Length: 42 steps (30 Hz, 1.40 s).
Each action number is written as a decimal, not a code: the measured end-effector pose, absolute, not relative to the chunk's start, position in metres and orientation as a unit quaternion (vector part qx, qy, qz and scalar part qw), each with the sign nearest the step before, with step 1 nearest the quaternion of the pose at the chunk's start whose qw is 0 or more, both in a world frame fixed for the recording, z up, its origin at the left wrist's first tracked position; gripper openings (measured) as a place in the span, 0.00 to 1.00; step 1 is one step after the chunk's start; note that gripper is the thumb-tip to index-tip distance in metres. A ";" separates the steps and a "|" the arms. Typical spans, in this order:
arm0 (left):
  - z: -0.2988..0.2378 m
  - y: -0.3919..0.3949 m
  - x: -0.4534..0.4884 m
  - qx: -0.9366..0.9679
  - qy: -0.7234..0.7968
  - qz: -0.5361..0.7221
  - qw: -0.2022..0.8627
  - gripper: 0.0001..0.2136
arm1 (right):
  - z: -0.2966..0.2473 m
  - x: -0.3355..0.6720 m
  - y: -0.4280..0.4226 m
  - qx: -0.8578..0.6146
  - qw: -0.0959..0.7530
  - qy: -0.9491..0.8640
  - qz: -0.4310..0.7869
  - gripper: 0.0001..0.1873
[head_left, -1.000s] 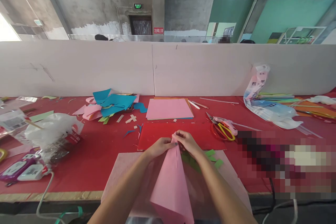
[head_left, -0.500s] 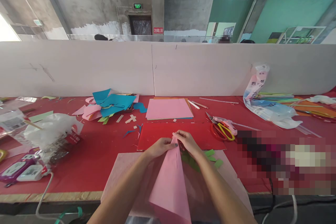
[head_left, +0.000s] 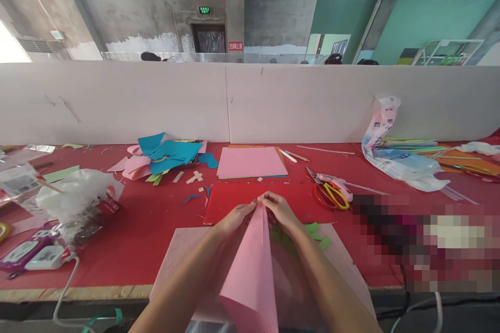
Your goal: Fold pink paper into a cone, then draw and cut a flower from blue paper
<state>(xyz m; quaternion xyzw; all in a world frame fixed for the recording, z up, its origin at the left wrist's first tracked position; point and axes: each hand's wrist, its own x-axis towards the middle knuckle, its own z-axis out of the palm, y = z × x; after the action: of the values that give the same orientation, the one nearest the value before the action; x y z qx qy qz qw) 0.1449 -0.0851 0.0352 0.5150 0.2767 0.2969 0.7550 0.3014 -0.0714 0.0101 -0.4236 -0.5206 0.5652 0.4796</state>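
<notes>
A pink paper cone [head_left: 250,276] points away from me, its narrow tip pinched between my two hands and its wide end toward me. My left hand [head_left: 237,217] holds the tip from the left, with its thumb and fingertips at the paper. From the right, my right hand [head_left: 279,212] grips the same tip with bent fingers. Below the cone lies a pale pink sheet [head_left: 183,255]. Green paper pieces [head_left: 312,229] lie partly hidden behind my right wrist. A red board [head_left: 230,197] is just beyond my hands.
Scissors [head_left: 336,195] and a pink-handled tool [head_left: 332,181] lie to the right. Stacked paper sheets [head_left: 252,161] are ahead, with blue and pink scraps [head_left: 175,155] left of them. A plastic bag [head_left: 74,192] sits at left. A white partition [head_left: 156,104] closes off the table's back.
My left fingers have shifted slightly up toward the cone's tip. The cone's wide end has swung a little to the left.
</notes>
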 end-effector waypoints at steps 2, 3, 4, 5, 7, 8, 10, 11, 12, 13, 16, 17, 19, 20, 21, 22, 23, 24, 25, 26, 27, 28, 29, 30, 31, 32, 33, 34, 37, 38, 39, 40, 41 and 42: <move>0.034 -0.084 0.145 0.523 0.272 0.303 0.749 0.23 | 0.009 0.301 -0.071 -0.423 0.490 -0.517 0.560 0.13; 0.033 -0.083 0.144 0.533 0.275 0.299 0.742 0.21 | 0.009 0.301 -0.071 -0.423 0.493 -0.518 0.556 0.13; 0.031 -0.081 0.144 0.545 0.281 0.293 0.734 0.20 | 0.009 0.301 -0.071 -0.425 0.494 -0.520 0.553 0.13; 0.030 -0.079 0.143 0.557 0.286 0.287 0.725 0.20 | 0.009 0.301 -0.071 -0.427 0.491 -0.522 0.551 0.14; 0.027 -0.076 0.142 0.580 0.292 0.278 0.708 0.20 | 0.009 0.300 -0.072 -0.432 0.484 -0.528 0.549 0.14; 0.027 -0.075 0.142 0.591 0.291 0.278 0.699 0.20 | 0.009 0.300 -0.072 -0.435 0.482 -0.529 0.547 0.14; 0.026 -0.074 0.142 0.604 0.284 0.282 0.689 0.20 | 0.011 0.299 -0.072 -0.438 0.482 -0.528 0.545 0.14; 0.026 -0.074 0.143 0.608 0.281 0.284 0.686 0.20 | 0.012 0.299 -0.073 -0.438 0.483 -0.527 0.545 0.14; 0.026 -0.074 0.143 0.610 0.280 0.285 0.684 0.20 | 0.013 0.298 -0.073 -0.438 0.483 -0.527 0.546 0.14; 0.026 -0.074 0.143 0.610 0.280 0.285 0.684 0.20 | 0.013 0.298 -0.073 -0.438 0.482 -0.527 0.547 0.15; 0.025 -0.075 0.144 0.601 0.287 0.276 0.693 0.20 | 0.014 0.299 -0.073 -0.441 0.483 -0.524 0.545 0.17; 0.024 -0.075 0.144 0.598 0.290 0.273 0.695 0.20 | 0.014 0.299 -0.072 -0.442 0.484 -0.524 0.544 0.18; 0.024 -0.075 0.143 0.599 0.295 0.273 0.693 0.20 | 0.013 0.300 -0.072 -0.442 0.485 -0.524 0.542 0.18; 0.024 -0.075 0.143 0.602 0.296 0.274 0.689 0.19 | 0.013 0.300 -0.072 -0.442 0.485 -0.525 0.542 0.18; 0.024 -0.075 0.143 0.605 0.296 0.276 0.686 0.19 | 0.013 0.300 -0.072 -0.441 0.485 -0.524 0.544 0.18; 0.025 -0.075 0.143 0.606 0.295 0.276 0.685 0.19 | 0.013 0.300 -0.072 -0.440 0.487 -0.521 0.547 0.18; 0.025 -0.075 0.143 0.604 0.293 0.274 0.688 0.19 | 0.014 0.300 -0.072 -0.437 0.490 -0.516 0.550 0.18; 0.026 -0.076 0.143 0.601 0.289 0.272 0.694 0.19 | 0.014 0.300 -0.073 -0.434 0.493 -0.512 0.553 0.18; 0.027 -0.076 0.143 0.598 0.287 0.271 0.698 0.19 | 0.015 0.300 -0.073 -0.431 0.495 -0.510 0.556 0.18; 0.027 -0.077 0.143 0.595 0.285 0.272 0.701 0.19 | 0.016 0.300 -0.073 -0.428 0.498 -0.508 0.557 0.18; 0.028 -0.077 0.143 0.594 0.283 0.273 0.702 0.19 | 0.016 0.300 -0.073 -0.426 0.500 -0.507 0.558 0.18; 0.028 -0.077 0.143 0.594 0.279 0.273 0.703 0.19 | 0.017 0.300 -0.074 -0.426 0.501 -0.507 0.557 0.18; 0.028 -0.077 0.143 0.594 0.275 0.273 0.705 0.19 | 0.017 0.299 -0.074 -0.428 0.501 -0.506 0.557 0.18; 0.027 -0.077 0.143 0.594 0.271 0.273 0.707 0.19 | 0.016 0.299 -0.073 -0.430 0.501 -0.505 0.556 0.18; 0.027 -0.077 0.143 0.593 0.269 0.272 0.709 0.19 | 0.016 0.299 -0.073 -0.433 0.500 -0.506 0.554 0.18; 0.027 -0.077 0.143 0.593 0.271 0.273 0.708 0.19 | 0.016 0.299 -0.073 -0.435 0.498 -0.509 0.551 0.18; 0.027 -0.076 0.143 0.593 0.274 0.276 0.705 0.19 | 0.015 0.299 -0.073 -0.436 0.494 -0.514 0.549 0.18; 0.027 -0.076 0.143 0.595 0.277 0.279 0.701 0.19 | 0.015 0.299 -0.072 -0.437 0.491 -0.517 0.548 0.18; 0.028 -0.076 0.143 0.596 0.278 0.284 0.697 0.18 | 0.016 0.300 -0.072 -0.432 0.493 -0.504 0.562 0.17; 0.029 -0.077 0.143 0.593 0.276 0.284 0.701 0.19 | 0.017 0.300 -0.073 -0.426 0.496 -0.495 0.572 0.17; 0.029 -0.077 0.143 0.588 0.275 0.282 0.706 0.19 | 0.017 0.301 -0.073 -0.417 0.497 -0.487 0.585 0.17; 0.030 -0.078 0.143 0.583 0.272 0.280 0.712 0.19 | 0.018 0.301 -0.074 -0.405 0.494 -0.482 0.600 0.18; 0.031 -0.079 0.143 0.579 0.268 0.277 0.718 0.20 | 0.019 0.301 -0.075 -0.393 0.487 -0.478 0.616 0.20; 0.031 -0.079 0.143 0.576 0.263 0.275 0.724 0.20 | 0.019 0.302 -0.076 -0.381 0.478 -0.475 0.633 0.21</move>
<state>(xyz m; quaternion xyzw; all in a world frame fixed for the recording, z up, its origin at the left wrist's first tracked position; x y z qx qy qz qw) 0.1427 -0.0793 0.0313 0.5761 0.2630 0.2748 0.7235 0.3018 -0.0758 0.0193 -0.3809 -0.4751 0.6329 0.4782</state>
